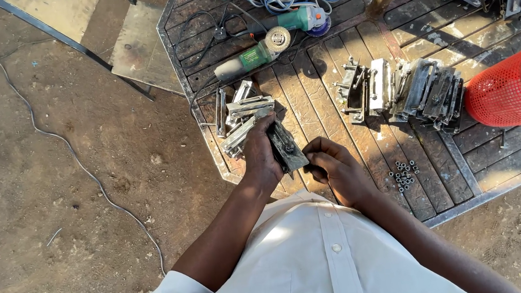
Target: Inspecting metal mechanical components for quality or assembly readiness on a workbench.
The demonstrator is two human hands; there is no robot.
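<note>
Your left hand (260, 156) hides the upper end of the bracket (286, 147), and what your curled right hand (334, 166) pinches is too small to tell. The bracket sits at frame centre, long axis running upper left to lower right, left fingers wrapped round it. Both forearms angle up from below.

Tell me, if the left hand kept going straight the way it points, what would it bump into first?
The left hand, holding a dark metal plate, points up the table. It would likely first meet the pile of grey metal brackets right at its fingers, and the green angle grinder beyond.
</note>
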